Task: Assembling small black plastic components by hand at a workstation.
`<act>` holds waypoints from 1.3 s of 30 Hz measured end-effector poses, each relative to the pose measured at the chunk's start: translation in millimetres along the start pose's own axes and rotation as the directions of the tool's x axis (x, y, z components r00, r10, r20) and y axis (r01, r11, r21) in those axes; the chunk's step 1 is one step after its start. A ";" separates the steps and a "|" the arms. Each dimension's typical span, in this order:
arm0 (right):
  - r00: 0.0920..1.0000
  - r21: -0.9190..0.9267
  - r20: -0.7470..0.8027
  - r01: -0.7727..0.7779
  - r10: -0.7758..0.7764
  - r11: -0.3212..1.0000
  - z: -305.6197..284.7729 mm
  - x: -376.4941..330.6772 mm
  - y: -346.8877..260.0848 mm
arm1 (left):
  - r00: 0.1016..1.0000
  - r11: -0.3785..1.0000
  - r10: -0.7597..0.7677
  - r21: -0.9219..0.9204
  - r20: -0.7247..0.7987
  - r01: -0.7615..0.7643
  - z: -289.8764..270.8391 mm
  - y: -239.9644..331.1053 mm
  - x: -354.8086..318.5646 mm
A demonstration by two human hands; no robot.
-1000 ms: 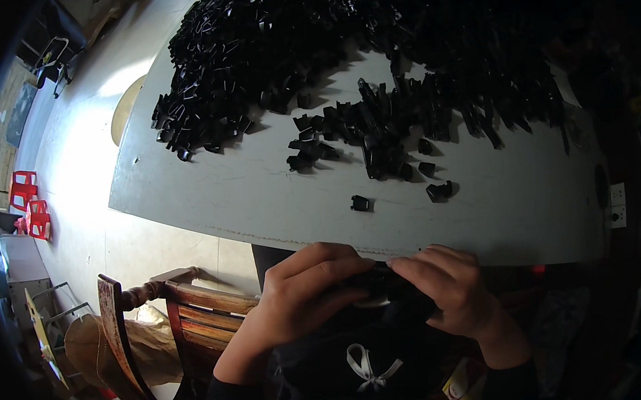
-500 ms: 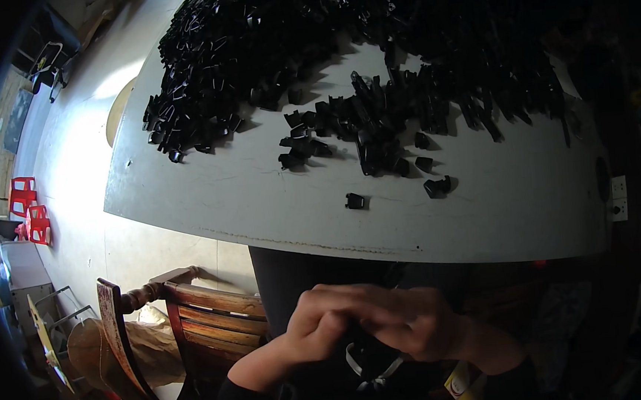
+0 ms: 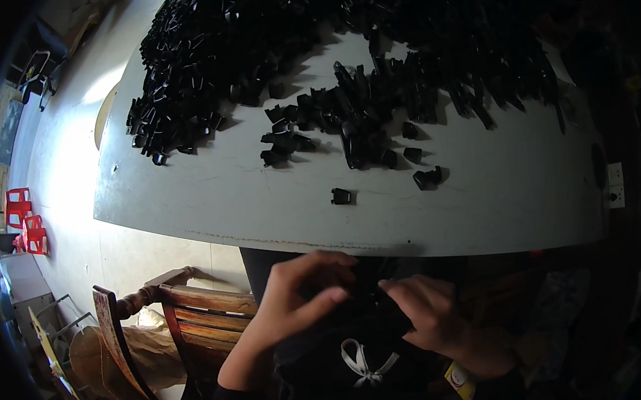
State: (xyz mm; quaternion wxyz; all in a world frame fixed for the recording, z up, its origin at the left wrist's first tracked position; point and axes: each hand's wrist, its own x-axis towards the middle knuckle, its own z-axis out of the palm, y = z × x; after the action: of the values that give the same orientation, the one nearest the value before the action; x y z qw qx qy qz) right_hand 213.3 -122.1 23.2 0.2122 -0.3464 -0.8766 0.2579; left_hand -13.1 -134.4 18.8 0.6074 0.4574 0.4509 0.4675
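Observation:
Just below the table's front edge, over my dark clothing, my left hand (image 3: 301, 294) is raised with its thumb apart from the bent fingers. Nothing can be made out between them against the dark background. A short gap to the right, my right hand (image 3: 434, 315) is closed with curled fingers, its tips pointing toward the left hand. Whatever it grips, if anything, is lost in the dark. Nearest to the hands on the table is a small black plastic piece (image 3: 341, 196) lying alone. Right of it sits a black plastic piece or cluster (image 3: 428, 178).
The pale table (image 3: 209, 197) carries a large heap of black plastic pieces (image 3: 200, 67), a smaller cluster (image 3: 352, 116) and long dark pieces (image 3: 476, 92). A wooden chair (image 3: 209, 312) stands at left. Red stools (image 3: 34, 235) are farther off.
My hands were together, fingers overlapping; now they are apart. The left hand has risen toward the table edge with its thumb spread. The view has shifted slightly; the table pieces keep their arrangement.

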 end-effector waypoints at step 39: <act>0.994 0.039 -0.107 0.029 -0.025 0.999 -15.2 -14.1 -4.1 | 0.999 0.995 -0.033 0.096 0.006 0.032 26.9 -12.7 -23.0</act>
State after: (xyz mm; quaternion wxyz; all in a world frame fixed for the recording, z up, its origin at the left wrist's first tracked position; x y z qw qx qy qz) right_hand 229.2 -130.1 34.7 0.2692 -0.3433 -0.8633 0.2539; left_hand 11.5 -162.4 13.8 0.5939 0.4805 0.4779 0.4337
